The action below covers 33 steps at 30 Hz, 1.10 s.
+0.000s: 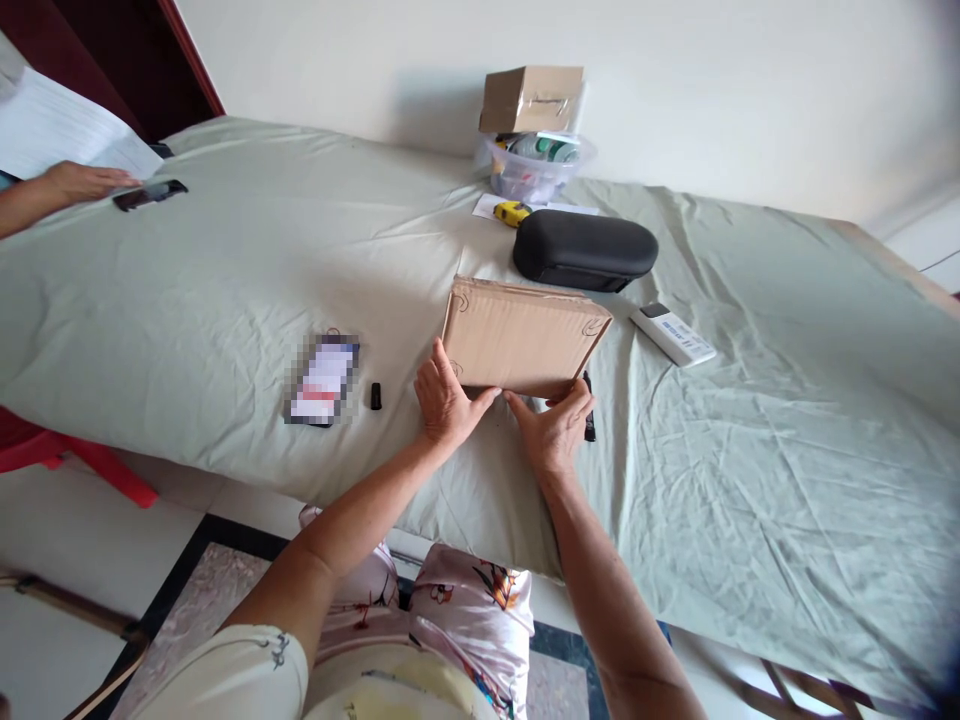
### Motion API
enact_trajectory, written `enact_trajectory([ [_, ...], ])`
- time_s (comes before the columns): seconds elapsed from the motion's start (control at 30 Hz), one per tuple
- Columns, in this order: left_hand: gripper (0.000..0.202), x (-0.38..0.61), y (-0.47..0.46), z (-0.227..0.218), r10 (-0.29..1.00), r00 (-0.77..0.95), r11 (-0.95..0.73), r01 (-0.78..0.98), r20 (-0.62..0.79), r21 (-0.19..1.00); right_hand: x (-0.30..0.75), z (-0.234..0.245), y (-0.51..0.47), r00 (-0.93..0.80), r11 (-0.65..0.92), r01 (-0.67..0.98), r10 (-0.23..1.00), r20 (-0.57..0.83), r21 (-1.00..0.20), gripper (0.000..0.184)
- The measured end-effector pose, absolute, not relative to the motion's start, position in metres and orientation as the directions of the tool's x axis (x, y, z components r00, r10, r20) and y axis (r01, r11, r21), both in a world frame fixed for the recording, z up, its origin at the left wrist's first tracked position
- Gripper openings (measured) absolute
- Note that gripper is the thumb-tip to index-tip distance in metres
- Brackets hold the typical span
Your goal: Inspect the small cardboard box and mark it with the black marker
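Observation:
A flat brown cardboard box [525, 335] is tilted up over the cloth-covered table, its broad face toward me and pen marks at several corners. My left hand [446, 400] grips its lower left corner, fingers along the side and thumb at the bottom edge. At the lower right corner, my right hand [551, 425] holds the same box, its thumb nearly meeting the left one. A black item [589, 425] lies partly hidden beside my right hand. Left of my left hand are a small black object [376, 396] and a phone [324, 380] with a blurred screen.
Behind the box sits a black hard case [585, 245], with a yellow tape measure [513, 212] near it. A clear plastic basket [529, 175] bears a carton [532, 98] against the wall. A white device [673, 335] lies right. Another person's hand [86, 182] rests far left near papers [71, 125].

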<state>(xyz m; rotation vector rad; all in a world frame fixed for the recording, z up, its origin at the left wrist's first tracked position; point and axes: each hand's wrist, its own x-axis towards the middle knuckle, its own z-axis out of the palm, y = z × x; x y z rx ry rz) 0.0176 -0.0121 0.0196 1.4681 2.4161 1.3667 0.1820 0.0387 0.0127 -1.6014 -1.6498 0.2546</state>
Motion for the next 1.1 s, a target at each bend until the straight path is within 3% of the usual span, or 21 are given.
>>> enact_trajectory([
  [0.3, 0.133, 0.012, -0.01, 0.017, 0.702, -0.574, 0.166, 0.707, 0.422, 0.687, 0.185, 0.012, 0.04, 0.142, 0.198, 0.692, 0.905, 0.4, -0.694, 0.081],
  [0.57, 0.1, -0.007, -0.005, 0.014, 0.65, -0.582, 0.066, 0.684, 0.489, 0.726, 0.21, 0.029, 0.054, 0.1, 0.336, 0.54, 0.885, 0.455, -0.772, 0.048],
  [0.8, 0.072, -0.018, -0.006, 0.019, 0.555, -0.601, -0.06, 0.66, 0.574, 0.749, 0.206, 0.051, 0.041, 0.224, 0.311, 0.306, 0.895, 0.385, -0.9, 0.053],
  [0.93, 0.071, -0.019, -0.006, 0.02, 0.515, -0.613, -0.111, 0.646, 0.599, 0.756, 0.203, 0.055, 0.038, 0.213, 0.274, 0.187, 0.926, 0.311, -0.943, 0.057],
  [1.1, 0.068, -0.018, -0.004, 0.016, 0.505, -0.622, -0.147, 0.621, 0.598, 0.77, 0.202, 0.052, 0.038, 0.224, 0.328, 0.11, 0.912, 0.345, -0.938, 0.057],
])
